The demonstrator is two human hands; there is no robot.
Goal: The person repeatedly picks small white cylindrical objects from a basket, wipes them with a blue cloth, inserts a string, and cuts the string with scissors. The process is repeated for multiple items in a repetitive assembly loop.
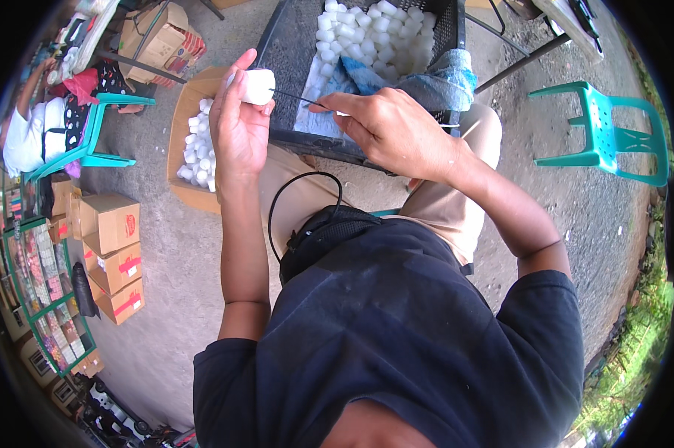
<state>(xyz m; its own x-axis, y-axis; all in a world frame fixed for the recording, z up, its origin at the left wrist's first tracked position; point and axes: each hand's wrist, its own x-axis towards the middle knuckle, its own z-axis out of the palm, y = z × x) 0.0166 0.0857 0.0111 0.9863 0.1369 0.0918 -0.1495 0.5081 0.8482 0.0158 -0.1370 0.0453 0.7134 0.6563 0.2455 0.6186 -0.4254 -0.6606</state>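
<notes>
Holding a white cylinder point(259, 87), upper centre, left hand point(240, 127) is half-curled; right hand point(397, 134) tightly pinches a dark rod point(296, 96).

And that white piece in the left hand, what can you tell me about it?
The white piece is a smooth-looking, stubby cylinder with rounded edges, perhaps plastic or foam. It lies roughly sideways in the fingers of the left hand, and in this view it overlaps the left side of the black crate. A thin dark tool, held in the right hand, meets its right end; whether the tip goes inside is unclear.
</notes>
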